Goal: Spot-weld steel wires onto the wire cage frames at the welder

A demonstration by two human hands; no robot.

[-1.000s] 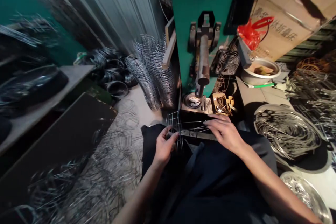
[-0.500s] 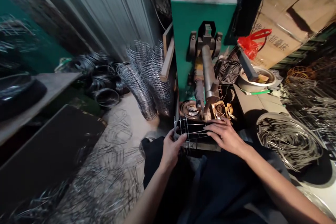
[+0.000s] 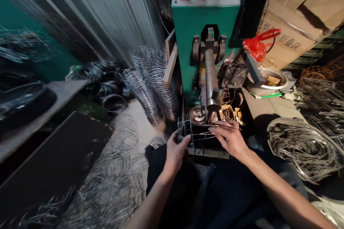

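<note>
A small wire frame (image 3: pixel 191 128) of thin silvery rods lies across my lap, just in front of the green machine (image 3: pixel 180 25). My left hand (image 3: pixel 176 148) grips its left end, with the thumb and fingers closed around the wires. At the other end my right hand (image 3: pixel 229 136) is closed on the right ends of the rods, its fingertips pinching them. Directly beyond the frame is the machine's metal cylinder arm (image 3: pixel 211 75), pointing down toward me. The frame sits close below the arm's tip; I cannot tell whether they touch.
Stacks of wire rings (image 3: pixel 150 89) stand left of the machine. Loose wire pieces (image 3: pixel 107 175) cover the floor at left, beside a dark board (image 3: pixel 59 154). On the right are a round tray of bent wires (image 3: pixel 303 150), a bowl (image 3: pixel 279 87) and a cardboard box (image 3: pixel 285 32).
The view has shifted slightly, so the surroundings sit a little lower. Both hands keep their hold on the wire frame; the right fingers have curled slightly more.
</note>
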